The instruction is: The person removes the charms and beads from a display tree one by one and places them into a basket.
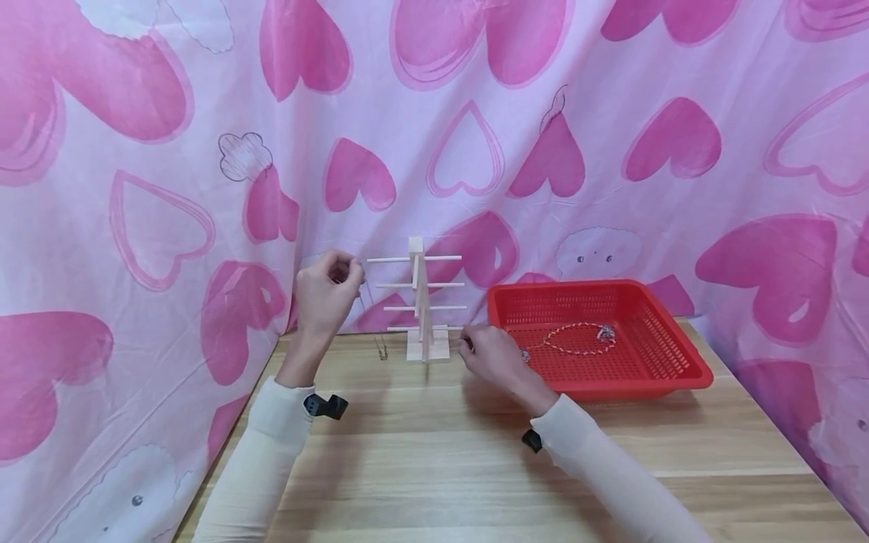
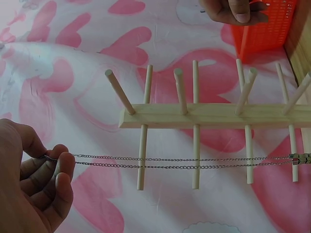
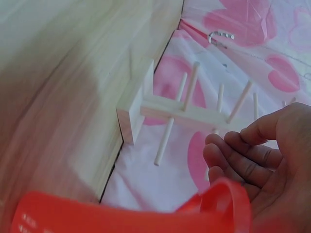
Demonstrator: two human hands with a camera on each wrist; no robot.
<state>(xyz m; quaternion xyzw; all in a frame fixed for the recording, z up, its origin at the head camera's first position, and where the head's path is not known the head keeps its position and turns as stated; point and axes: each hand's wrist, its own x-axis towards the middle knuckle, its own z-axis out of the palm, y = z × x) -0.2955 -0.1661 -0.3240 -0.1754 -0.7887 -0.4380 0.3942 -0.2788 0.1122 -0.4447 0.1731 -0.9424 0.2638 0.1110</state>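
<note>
Between thumb and finger, my left hand [image 1: 329, 290] pinches the top of a thin chain necklace beside the upper left pegs of a light wooden peg stand [image 1: 422, 302]. The two chain strands hang down to a dark metallic pendant [image 2: 302, 158], low by the stand's base. In the left wrist view the strands cross in front of the pegs. My right hand [image 1: 492, 353] holds nothing, its fingers loosely curled, between the stand's base and the red basket's left side. The right wrist view shows its palm and bent fingers [image 3: 245, 167] near the stand.
A red plastic basket [image 1: 591, 391] stands on the wooden table [image 1: 434, 467] to the right. Inside it lies a beaded necklace [image 1: 577, 352] with silvery ornaments. Pink heart-patterned cloth [image 1: 462, 45] hangs behind the table and along its left side.
</note>
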